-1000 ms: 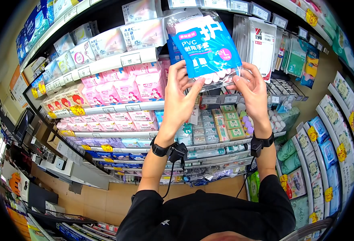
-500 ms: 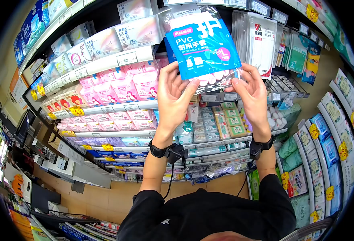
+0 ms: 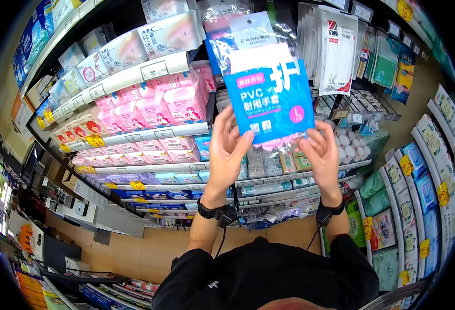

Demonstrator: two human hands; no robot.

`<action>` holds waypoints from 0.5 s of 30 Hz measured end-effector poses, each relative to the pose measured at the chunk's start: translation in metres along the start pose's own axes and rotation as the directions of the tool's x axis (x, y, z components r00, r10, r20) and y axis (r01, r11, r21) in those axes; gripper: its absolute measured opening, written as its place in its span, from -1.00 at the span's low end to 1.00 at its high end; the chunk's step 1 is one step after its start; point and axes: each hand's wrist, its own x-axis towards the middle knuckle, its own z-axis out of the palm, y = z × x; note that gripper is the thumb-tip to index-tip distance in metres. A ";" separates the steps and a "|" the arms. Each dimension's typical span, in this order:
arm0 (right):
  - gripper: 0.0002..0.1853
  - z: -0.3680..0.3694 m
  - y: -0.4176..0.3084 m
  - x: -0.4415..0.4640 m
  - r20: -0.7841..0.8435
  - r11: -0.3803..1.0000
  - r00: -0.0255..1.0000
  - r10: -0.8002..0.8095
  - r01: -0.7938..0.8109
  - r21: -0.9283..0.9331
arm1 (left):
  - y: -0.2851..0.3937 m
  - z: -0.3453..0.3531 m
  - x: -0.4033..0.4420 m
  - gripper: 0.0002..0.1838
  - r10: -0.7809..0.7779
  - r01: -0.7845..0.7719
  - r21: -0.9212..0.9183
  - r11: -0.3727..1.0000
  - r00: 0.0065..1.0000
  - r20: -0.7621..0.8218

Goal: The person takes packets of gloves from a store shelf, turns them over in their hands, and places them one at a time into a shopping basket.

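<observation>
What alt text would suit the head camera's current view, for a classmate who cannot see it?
A person's bare left hand and right hand hold up a flat, clear plastic packet with a blue label reading "PVC". Behind it, white-edged shop shelves carry boxy pink packs on the left, and flat white packets hang on the right.

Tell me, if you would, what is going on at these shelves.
A person is holding a blue-fronted clear pack of gloves upright, front showing, near its lower corners, with the left hand and the right hand. Pink packets sit on a shelf to the left, and a white packet hangs to the right. Whether the glove pack is free of its hook is hard to tell.
</observation>
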 end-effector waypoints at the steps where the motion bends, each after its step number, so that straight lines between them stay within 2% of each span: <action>1: -0.56 -0.003 0.004 -0.011 -0.026 0.999 0.999 0.041 -0.040 0.013 | -0.006 -0.001 -0.007 -0.35 -0.007 0.007 0.002 1.000 1.000 0.000; 3: -0.49 -0.004 0.009 -0.032 -0.051 0.993 0.994 0.096 -0.092 0.076 | -0.019 -0.004 -0.020 -0.47 -0.068 0.068 0.024 0.997 0.997 -0.025; 8: -0.39 -0.021 0.015 -0.077 -0.060 0.975 0.974 0.219 -0.216 0.052 | -0.041 -0.001 -0.061 -0.53 -0.182 0.186 0.038 0.982 0.980 -0.085; 10: -0.34 -0.035 0.022 -0.092 -0.023 0.970 0.971 0.240 -0.239 0.050 | -0.051 -0.003 -0.078 -0.55 -0.291 0.298 0.051 0.953 0.950 -0.110; 15: -0.36 -0.058 0.019 -0.118 0.008 0.948 0.950 0.312 -0.312 0.060 | -0.075 0.010 -0.117 -0.57 -0.325 0.327 -0.010 0.945 0.933 -0.154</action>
